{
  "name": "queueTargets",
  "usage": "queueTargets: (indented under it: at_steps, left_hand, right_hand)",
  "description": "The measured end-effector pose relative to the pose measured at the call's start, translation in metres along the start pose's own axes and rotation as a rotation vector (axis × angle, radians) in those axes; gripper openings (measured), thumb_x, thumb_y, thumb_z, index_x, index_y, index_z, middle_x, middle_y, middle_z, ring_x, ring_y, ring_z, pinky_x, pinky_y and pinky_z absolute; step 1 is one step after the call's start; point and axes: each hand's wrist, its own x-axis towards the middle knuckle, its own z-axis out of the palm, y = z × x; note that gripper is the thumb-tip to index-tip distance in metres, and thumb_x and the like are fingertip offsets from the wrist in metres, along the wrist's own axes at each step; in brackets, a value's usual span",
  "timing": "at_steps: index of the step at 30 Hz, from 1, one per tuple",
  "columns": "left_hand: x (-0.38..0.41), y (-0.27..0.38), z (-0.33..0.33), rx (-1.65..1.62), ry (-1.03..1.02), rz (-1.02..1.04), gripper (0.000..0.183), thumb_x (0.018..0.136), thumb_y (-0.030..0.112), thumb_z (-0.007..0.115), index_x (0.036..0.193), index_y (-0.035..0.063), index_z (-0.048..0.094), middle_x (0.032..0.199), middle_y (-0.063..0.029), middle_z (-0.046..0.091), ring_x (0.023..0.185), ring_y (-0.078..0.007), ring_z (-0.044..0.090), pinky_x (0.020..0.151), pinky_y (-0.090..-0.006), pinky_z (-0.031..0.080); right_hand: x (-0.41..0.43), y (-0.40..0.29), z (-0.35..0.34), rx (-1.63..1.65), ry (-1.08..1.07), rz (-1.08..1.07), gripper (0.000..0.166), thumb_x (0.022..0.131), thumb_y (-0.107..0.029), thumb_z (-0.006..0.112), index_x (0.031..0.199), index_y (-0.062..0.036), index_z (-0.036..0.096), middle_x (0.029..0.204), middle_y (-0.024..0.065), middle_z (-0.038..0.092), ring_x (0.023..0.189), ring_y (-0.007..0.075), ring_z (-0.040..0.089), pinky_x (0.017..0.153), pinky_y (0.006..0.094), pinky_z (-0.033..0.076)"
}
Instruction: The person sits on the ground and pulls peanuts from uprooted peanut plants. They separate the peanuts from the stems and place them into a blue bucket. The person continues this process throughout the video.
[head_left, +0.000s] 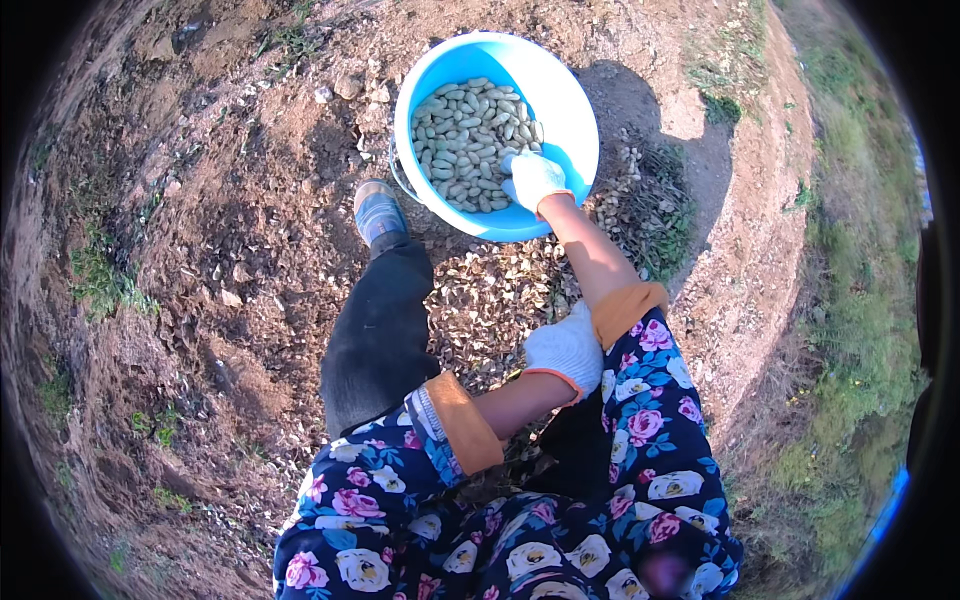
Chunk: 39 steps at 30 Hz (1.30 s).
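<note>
A light blue plastic bucket (574, 112) stands on the soil at the top of the view. A layer of unshelled peanuts (472, 139) covers its bottom. My right hand (534, 178), in a white knit work glove with an orange cuff edge, reaches inside the bucket at the right edge of the peanuts. Its fingers point down against them, and whether they grip any is hidden. My left hand (564, 351), gloved the same way, is by the rolled orange cuff (628, 311) of my right sleeve. The right arm hides its fingertips.
My left shoe (379, 210) is planted beside the bucket's wire handle (403, 174). Dry leaf litter (487, 300) lies between my legs. A heap of plant debris (660, 202) with some green leaves sits right of the bucket. Grass (855, 300) borders the bare soil on the right.
</note>
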Motion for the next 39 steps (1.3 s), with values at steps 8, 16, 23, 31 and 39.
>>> queueTargets:
  at_steps: [8,16,23,31,39]
  left_hand:
    - [0.005,-0.01,0.01,0.016,-0.036,0.08,0.045,0.082,0.026,0.06,0.116,0.0024,0.043,0.092,-0.0208,0.067,0.087,-0.0377,0.067,0.072,-0.0458,0.053]
    - [0.008,0.009,-0.013,-0.108,-0.078,0.114,0.039,0.081,0.023,0.055,0.107,-0.0025,0.041,0.089,-0.0298,0.063,0.084,-0.0436,0.063,0.075,-0.0516,0.049]
    - [0.013,0.035,-0.009,-0.821,-0.254,0.239,0.029,0.082,0.003,0.054,0.11,0.0019,0.048,0.091,-0.004,0.06,0.079,-0.0117,0.063,0.051,-0.0218,0.047]
    - [0.027,0.063,0.025,-0.702,-0.117,0.268,0.015,0.085,0.003,0.054,0.1,0.0023,0.052,0.091,-0.0061,0.062,0.078,-0.0107,0.062,0.048,-0.0201,0.044]
    - [0.099,0.019,0.068,-0.474,-0.002,0.397,0.024,0.084,-0.004,0.051,0.107,0.0012,0.046,0.09,-0.0083,0.059,0.082,-0.0156,0.06,0.061,-0.027,0.051]
  right_hand:
    - [-0.002,-0.002,-0.007,0.045,-0.018,-0.036,0.023,0.078,-0.029,0.06,0.089,-0.0097,0.066,0.093,0.014,0.066,0.089,0.0328,0.064,0.074,0.044,0.052]
    - [-0.049,0.0,-0.114,0.201,0.373,-0.132,0.027,0.084,-0.036,0.056,0.091,-0.0117,0.066,0.09,0.0109,0.065,0.087,0.0295,0.062,0.074,0.042,0.048]
    - [-0.235,0.088,-0.161,0.032,0.859,0.415,0.032,0.082,-0.022,0.061,0.112,-0.0113,0.06,0.107,0.0099,0.062,0.098,0.0287,0.059,0.08,0.0408,0.049]
    - [-0.361,0.024,-0.081,0.774,0.57,0.393,0.028,0.082,-0.03,0.068,0.094,-0.0055,0.062,0.086,0.0079,0.063,0.079,0.0196,0.061,0.07,0.0317,0.049]
    - [-0.336,0.022,-0.031,1.31,0.452,0.579,0.034,0.084,-0.039,0.062,0.087,-0.0055,0.059,0.071,0.0065,0.058,0.066,0.0144,0.056,0.063,0.0327,0.046]
